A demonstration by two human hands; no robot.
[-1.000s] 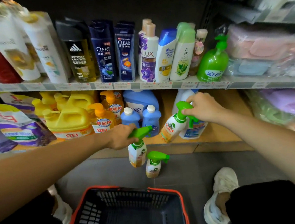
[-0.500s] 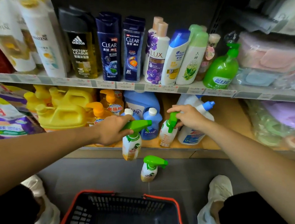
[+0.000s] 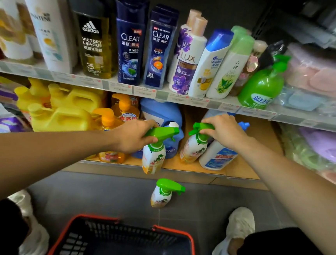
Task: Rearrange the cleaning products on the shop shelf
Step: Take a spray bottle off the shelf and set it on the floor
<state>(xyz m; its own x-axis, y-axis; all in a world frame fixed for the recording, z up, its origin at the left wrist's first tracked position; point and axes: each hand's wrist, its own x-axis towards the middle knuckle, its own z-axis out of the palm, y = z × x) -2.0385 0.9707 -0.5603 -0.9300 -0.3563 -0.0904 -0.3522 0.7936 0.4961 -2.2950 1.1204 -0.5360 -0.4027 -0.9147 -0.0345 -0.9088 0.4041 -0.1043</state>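
Left hand [image 3: 133,136]: fingers [image 3: 146,124] clenched round the green trigger head of left spray [image 3: 153,158], bottle hanging below the fist, in front of the bottom shelf [image 3: 240,170] lip, just right of the orange pump bottles [image 3: 114,122]. Floor spray [image 3: 162,196] stands upright on the floor between both arms, near the basket [image 3: 174,230]. Right hand [image 3: 221,130]: fingers [image 3: 205,131] grasping the trigger head of right spray [image 3: 193,150], which sits tilted on the bottom shelf, just beside the white bottle [image 3: 215,158].

Shelf board [image 3: 260,151] lies bare right of white bottle [image 3: 214,159].
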